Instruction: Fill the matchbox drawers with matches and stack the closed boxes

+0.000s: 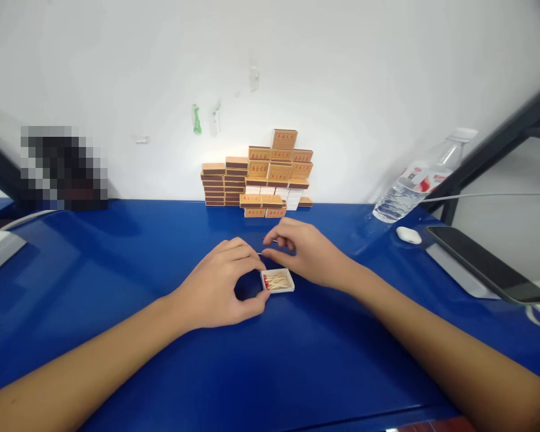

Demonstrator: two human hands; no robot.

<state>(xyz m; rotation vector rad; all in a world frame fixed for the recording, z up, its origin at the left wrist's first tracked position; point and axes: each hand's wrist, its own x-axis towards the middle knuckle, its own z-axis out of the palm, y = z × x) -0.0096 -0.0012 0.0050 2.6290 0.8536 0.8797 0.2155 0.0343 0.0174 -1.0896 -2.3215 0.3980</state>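
Note:
A small white matchbox tray [290, 289] lies on the blue table, holding several wooden matches [278, 280] with red heads toward the left. My left hand [225, 282] grips the tray's left end between thumb and fingers. Just beyond the tray, my right hand [303, 252] hovers low with fingers curled and a gap between thumb and index fingertip. Thin pale slivers show beside its fingertips, perhaps matches; they are too small to be sure. Against the wall, yellow-orange matchboxes [279, 172] stand stacked in uneven columns.
A clear water bottle [407, 180] leans against the wall on the right. Near it are a white earbud case [408, 235] and a dark phone [490, 264] on a pale block. A white device [0, 252] sits at far left, below a blurred dark object [67, 171].

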